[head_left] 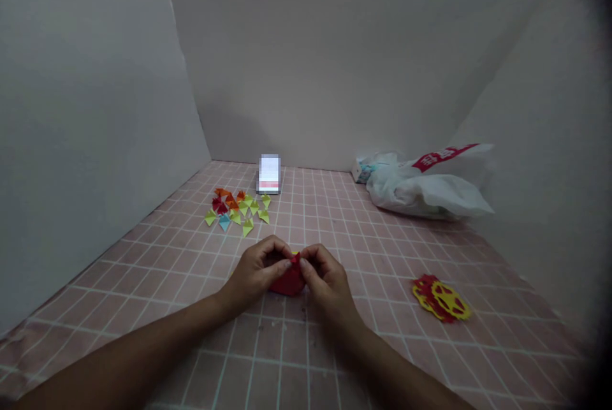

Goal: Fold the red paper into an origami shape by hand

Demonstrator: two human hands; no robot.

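Between my two hands, above the middle of the table, is a piece of red folded paper (287, 284). A bit of yellow shows at its top edge. My left hand (261, 271) is closed, thumb and forefinger pinching the paper's top from the left. From the right, my right hand (329, 276) pinches the same top edge, its thumb tip close to the left one. The fingers hide part of the paper, so its full shape cannot be made out.
Small folded paper pieces (234, 206) in yellow, orange, red and blue lie at the back left. Behind them a lit phone (269, 174) stands upright. A white plastic bag (421, 190) and a small box (361, 170) sit back right. Red and yellow cut-outs (442, 299) lie at right.
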